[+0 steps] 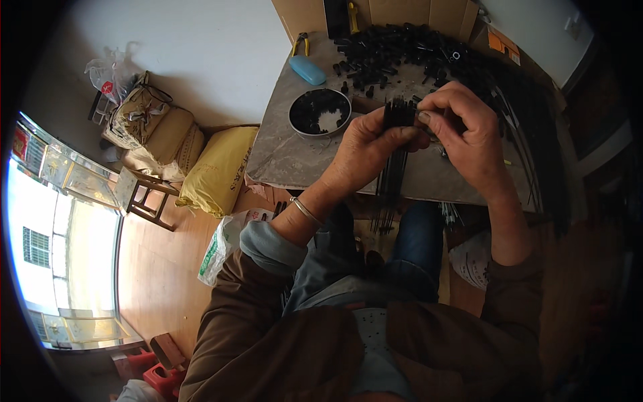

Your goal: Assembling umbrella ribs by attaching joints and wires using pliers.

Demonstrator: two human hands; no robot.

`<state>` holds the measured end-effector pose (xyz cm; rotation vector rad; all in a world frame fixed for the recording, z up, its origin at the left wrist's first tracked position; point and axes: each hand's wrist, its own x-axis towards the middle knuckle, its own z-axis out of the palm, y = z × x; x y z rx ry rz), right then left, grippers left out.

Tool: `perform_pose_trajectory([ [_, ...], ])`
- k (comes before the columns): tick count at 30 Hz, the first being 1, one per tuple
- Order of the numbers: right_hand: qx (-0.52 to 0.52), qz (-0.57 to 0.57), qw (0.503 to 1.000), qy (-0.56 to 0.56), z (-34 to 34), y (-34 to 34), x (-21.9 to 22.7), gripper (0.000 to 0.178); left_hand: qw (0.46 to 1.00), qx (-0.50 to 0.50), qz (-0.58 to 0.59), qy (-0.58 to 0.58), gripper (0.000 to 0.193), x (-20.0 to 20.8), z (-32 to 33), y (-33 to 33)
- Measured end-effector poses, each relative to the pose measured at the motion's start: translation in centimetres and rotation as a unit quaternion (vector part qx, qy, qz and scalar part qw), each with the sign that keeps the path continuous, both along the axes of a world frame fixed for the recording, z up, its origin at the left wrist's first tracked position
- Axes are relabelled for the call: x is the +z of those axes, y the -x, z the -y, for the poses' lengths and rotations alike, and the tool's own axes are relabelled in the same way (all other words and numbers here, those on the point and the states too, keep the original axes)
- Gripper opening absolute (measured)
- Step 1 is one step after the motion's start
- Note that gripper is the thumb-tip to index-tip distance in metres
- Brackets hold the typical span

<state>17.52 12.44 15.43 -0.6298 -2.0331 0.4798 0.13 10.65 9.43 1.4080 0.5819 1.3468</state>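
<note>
My left hand point(367, 144) is closed around a bundle of thin black strands point(390, 181). The bundle stands roughly upright over the table's front edge, its lower ends hanging above my lap. Close beside its upper end is my right hand point(472, 134), with thumb and forefinger pinched together. Whatever lies between those fingertips is too small to make out. Left of my hands, a round bowl point(320, 136) on the table holds small black pieces and something white.
A heap of small black cylindrical parts point(402, 50) covers the back of the grey table point(278, 157). Long black strands point(536, 127) droop over its right side. A blue-and-yellow hand tool point(308, 69) lies at the back left. Yellow sack point(218, 171) and wooden stool point(151, 201) stand leftward.
</note>
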Motion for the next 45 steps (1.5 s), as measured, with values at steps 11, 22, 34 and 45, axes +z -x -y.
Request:
perform_pose_trajectory([
  [11, -0.046, 0.050, 0.995, -0.079, -0.1, -0.5, 0.4, 0.011, 1.000, -0.008, -0.006, 0.017, 0.021, -0.1, 0.0, -0.1],
  [22, -0.056, 0.049, 0.996, -0.055, 0.2, -0.6, 0.8, 0.014, 0.999, -0.022, 0.017, 0.028, 0.021, -0.3, -0.3, 0.0],
  [34, -0.110, 0.115, 0.964, -0.214, 0.3, -0.4, 1.7, 0.013, 0.999, -0.026, -0.003, 0.031, 0.021, -0.1, -0.1, -0.4],
  [45, -0.016, 0.023, 0.999, 0.023, 0.5, -1.7, 1.4, 0.010, 0.997, -0.063, -0.036, 0.035, 0.023, 0.7, 0.1, -0.4],
])
